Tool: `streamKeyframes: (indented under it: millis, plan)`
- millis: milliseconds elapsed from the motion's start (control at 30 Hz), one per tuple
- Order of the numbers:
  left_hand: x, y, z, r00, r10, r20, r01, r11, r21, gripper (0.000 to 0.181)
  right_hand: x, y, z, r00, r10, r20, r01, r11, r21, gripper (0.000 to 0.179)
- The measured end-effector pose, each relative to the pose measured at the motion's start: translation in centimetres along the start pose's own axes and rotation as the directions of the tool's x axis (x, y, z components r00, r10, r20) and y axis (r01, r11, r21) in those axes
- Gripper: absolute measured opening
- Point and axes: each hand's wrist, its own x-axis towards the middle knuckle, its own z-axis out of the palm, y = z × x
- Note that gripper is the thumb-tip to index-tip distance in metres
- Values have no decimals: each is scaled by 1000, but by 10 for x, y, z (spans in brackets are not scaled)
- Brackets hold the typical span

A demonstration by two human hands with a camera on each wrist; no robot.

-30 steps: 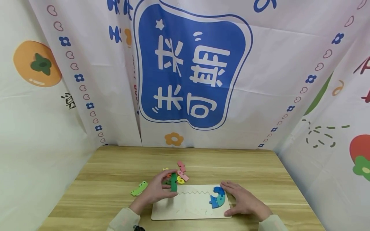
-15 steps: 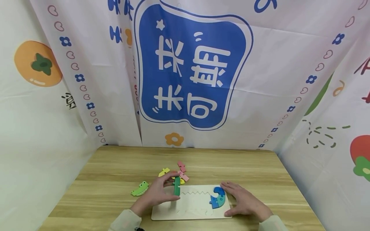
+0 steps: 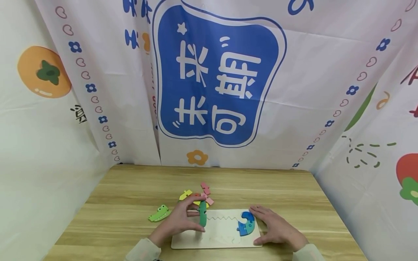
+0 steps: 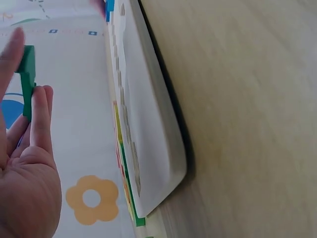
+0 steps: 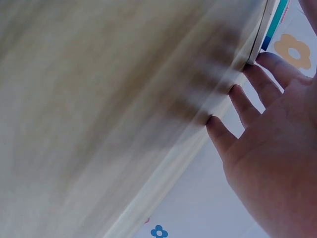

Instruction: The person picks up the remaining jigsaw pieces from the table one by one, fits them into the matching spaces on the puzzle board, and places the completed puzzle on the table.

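My left hand [image 3: 179,219] pinches a dark green puzzle piece [image 3: 203,214] between thumb and fingers, over the left part of a pale wooden puzzle board [image 3: 218,237]. In the left wrist view the green piece [image 4: 28,74] stands on edge in the grip, above the board [image 4: 148,124]. At the board's right end, joined blue and teal puzzle pieces [image 3: 246,224] form a curved shape. My right hand [image 3: 275,225] lies with fingers spread along the board's right edge. Its fingertips [image 5: 213,121] reach down to the tabletop in the right wrist view.
A light green crocodile-head piece [image 3: 159,214] lies left of my left hand. Behind the board sit loose pieces, among them a yellow one [image 3: 185,194] and a pink one [image 3: 205,188]. A printed cloth [image 3: 222,156] hangs behind the wooden table [image 3: 261,185].
My left hand has shifted slightly right and towards me with the green piece, which has turned in the fingers. More of the yellow piece and crocodile head shows. The right hand stays put.
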Motion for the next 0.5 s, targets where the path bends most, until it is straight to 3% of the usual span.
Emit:
streamKeyframes:
  millis: [233, 500]
  plan:
    - [-3, 3, 3, 1000, -4, 26, 4, 1000, -5, 90, -1, -1, -1, 1000, 9, 11, -9, 1000, 8, 112]
    - [0, 2, 8, 999, 43, 12, -43, 998, 37, 87, -1, 0, 1, 1000, 2, -3, -2, 1000, 0, 112]
